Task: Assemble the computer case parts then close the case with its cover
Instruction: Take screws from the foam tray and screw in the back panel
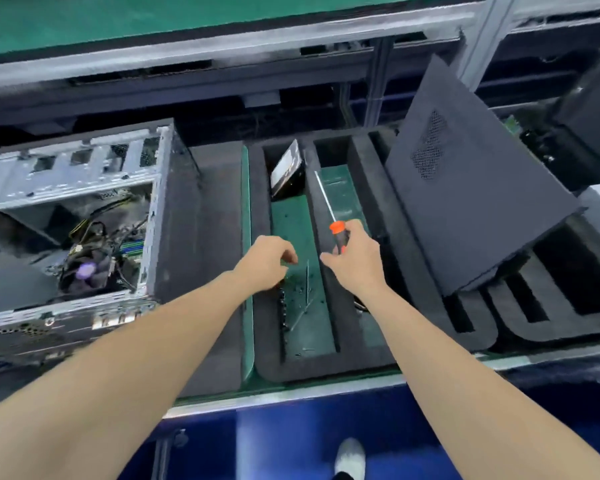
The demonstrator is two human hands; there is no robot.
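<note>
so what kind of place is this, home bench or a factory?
Looks like a factory assembly-line station, probably PC assembly: an aluminium-profile bench frame, a black foam tray cut into part compartments, and an open computer case with its cover leaning nearby. The right hand grips a screwdriver.

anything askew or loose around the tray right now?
The cover panel leans tilted over the foam tray's right-hand slots, not flat. The hard drive sits propped at an angle at the far end of its compartment. Small screws lie scattered loose on that compartment's green floor. The right hand grips the screwdriver. Nothing looks damaged.
</note>
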